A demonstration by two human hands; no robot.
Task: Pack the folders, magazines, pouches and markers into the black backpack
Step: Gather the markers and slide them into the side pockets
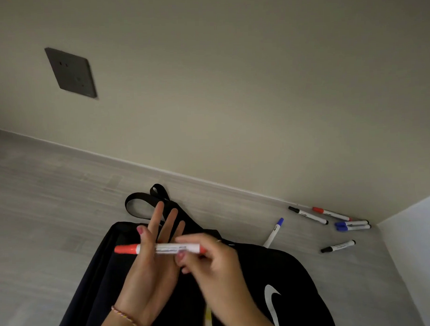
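A red-capped white marker [161, 248] lies level across my two hands above the black backpack [281, 277]. My right hand [212, 267] pinches its right end between thumb and fingers. My left hand [149, 262] is spread, fingers pointing up, with its thumb resting over the marker near the red cap. The backpack lies on the grey table and carries a white swoosh logo [271, 304]. Its black straps [147, 199] loop out at the far end. Loose markers lie to the right: a blue one [274, 230], a black one [307, 215], a red one [331, 213].
Two blue markers [352, 225] sit in the far right corner and a black marker [338, 246] lies nearer. A beige wall with a dark socket plate [70, 72] backs the table [52, 205]. A white side panel [416, 241] closes the right side.
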